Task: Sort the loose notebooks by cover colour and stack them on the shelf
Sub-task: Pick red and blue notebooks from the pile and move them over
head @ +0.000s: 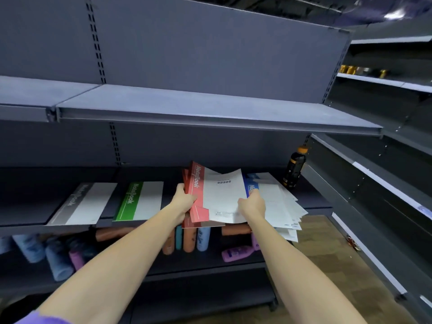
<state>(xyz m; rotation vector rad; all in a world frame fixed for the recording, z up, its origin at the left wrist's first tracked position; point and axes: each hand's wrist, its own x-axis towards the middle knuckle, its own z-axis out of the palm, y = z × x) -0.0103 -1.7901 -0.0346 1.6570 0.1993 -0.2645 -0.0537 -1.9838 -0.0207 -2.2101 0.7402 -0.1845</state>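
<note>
Several red-spined notebooks (211, 197) are lifted a little above the middle shelf (28, 216). My left hand (183, 202) grips their left spine edge, and my right hand (253, 203) holds the right edge of the top cover. To the right lies a fanned pile of blue-spined notebooks (278, 202), hanging over the shelf's front edge. A green-spined notebook (140, 201) lies flat to the left, and a grey-spined notebook (83, 204) lies further left.
A dark bottle with an orange cap (295, 168) stands at the back right of the shelf. Coloured bottles and tubes (194, 239) lie on the lower shelf (205, 265). The upper shelf (187, 108) juts out overhead. More shelving (374, 183) runs along the right.
</note>
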